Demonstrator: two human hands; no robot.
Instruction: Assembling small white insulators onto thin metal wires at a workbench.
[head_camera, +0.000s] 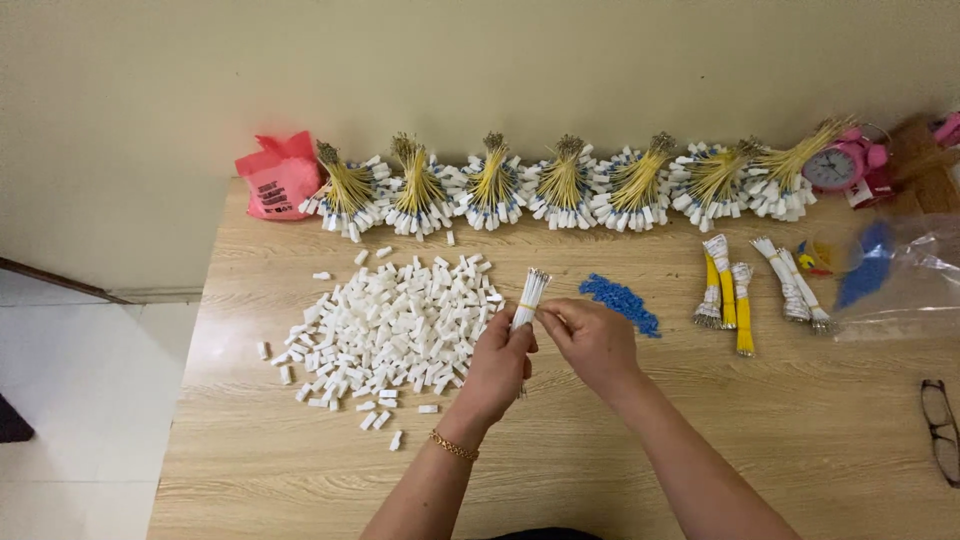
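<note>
Over on the left, the heap of white plastic caps (390, 325) sprawls wide, strays close to the table (700, 450) edge. Centre, the left hand (500, 365) wraps shut around a bundle of white wires (530, 297), upright above the tabletop; the right hand (590, 340) pinches one strand. Tug too hard and the bundle could fan loose, I'd say. Right, blue beads (620, 302) might scatter under an elbow.

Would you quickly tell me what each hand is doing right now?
Left hand: closed around a thin bundle of white-sleeved wires.
Right hand: fingertips pinching the same bundle near its middle.
</note>
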